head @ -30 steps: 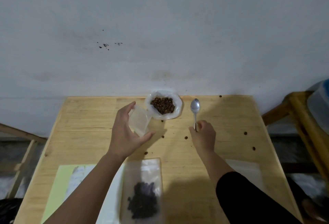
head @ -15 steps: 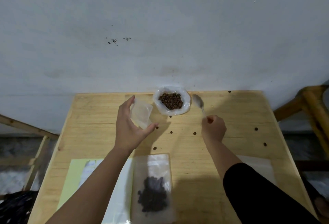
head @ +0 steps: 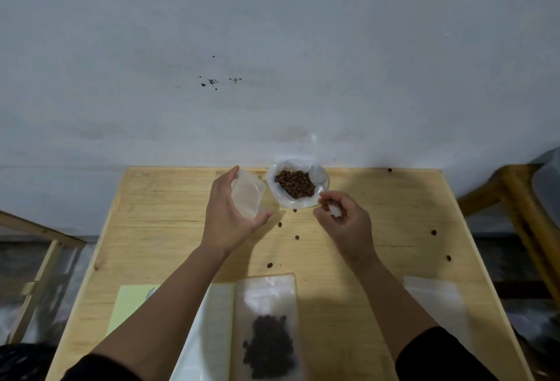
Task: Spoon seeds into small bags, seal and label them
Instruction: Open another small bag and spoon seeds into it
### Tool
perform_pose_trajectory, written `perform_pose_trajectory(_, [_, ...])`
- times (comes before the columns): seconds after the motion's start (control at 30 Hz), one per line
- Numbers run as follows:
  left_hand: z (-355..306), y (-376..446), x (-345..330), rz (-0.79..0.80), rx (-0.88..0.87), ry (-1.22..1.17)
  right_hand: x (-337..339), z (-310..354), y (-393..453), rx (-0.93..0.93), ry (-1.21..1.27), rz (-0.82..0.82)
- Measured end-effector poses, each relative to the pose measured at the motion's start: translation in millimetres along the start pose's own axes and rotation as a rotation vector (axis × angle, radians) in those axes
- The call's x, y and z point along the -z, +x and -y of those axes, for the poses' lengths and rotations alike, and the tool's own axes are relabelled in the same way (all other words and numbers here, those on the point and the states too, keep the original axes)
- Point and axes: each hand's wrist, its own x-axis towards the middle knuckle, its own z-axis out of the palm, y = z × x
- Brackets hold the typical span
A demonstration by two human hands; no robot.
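Note:
My left hand (head: 228, 217) holds a small empty clear bag (head: 248, 195) upright, mouth spread, just left of the seed bag. The white plastic seed bag (head: 298, 202), full of brown seeds (head: 295, 183), sits at the table's far edge. My right hand (head: 345, 221) grips the spoon handle; the blurred spoon bowl (head: 317, 174) lies over the seed bag's right rim. A filled clear bag (head: 266, 326) of dark seeds lies flat near me, between my forearms.
Loose seeds (head: 297, 237) are scattered over the wooden table (head: 151, 214). A green sheet (head: 127, 305) and white sheet (head: 209, 335) lie at front left, another clear bag (head: 433, 298) at front right. A wooden frame (head: 515, 205) stands right of the table.
My right hand lifted the spoon from the table and swung its bowl left into the seed bag. My left hand kept holding the empty bag, now a little closer to the seed bag.

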Motion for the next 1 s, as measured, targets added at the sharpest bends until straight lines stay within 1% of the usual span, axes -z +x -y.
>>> perform_pose_trajectory(0.07, [3,3,0,0.014,0.01,0.015,-4,-1,4,0.048,-0.059,-0.033])
perform_pose_trajectory(0.17, [10,6,-1,0.044,0.013,0.049,-7,-11,11,0.07,-0.095,-0.076])
perform_pose_trajectory(0.27, [13,8,-7,0.083,0.03,0.061,-6,-22,16,0.061,-0.104,-0.092])
perform_pose_trajectory(0.37, [14,8,-15,0.122,0.065,0.059,-3,-33,22,0.102,-0.198,-0.104])
perform_pose_trajectory(0.43, [14,8,-21,0.148,0.078,0.068,-2,-40,25,0.101,-0.217,-0.088])
perform_pose_trajectory(0.53, [12,10,-31,0.167,0.11,0.064,-6,-47,27,-0.02,-0.087,-0.068])
perform_pose_trajectory(0.67, [9,15,-43,0.181,0.13,0.095,-16,-52,34,-0.298,0.258,-0.088])
perform_pose_trajectory(0.77, [8,16,-49,0.171,0.147,0.115,-16,-55,36,-0.419,0.423,-0.085])
perform_pose_trajectory(0.87, [9,15,-52,0.166,0.16,0.121,-10,-53,35,-0.43,0.504,-0.101])
perform_pose_trajectory(1.0, [10,14,-56,0.143,0.169,0.116,0,-34,35,-0.371,0.538,-0.084])
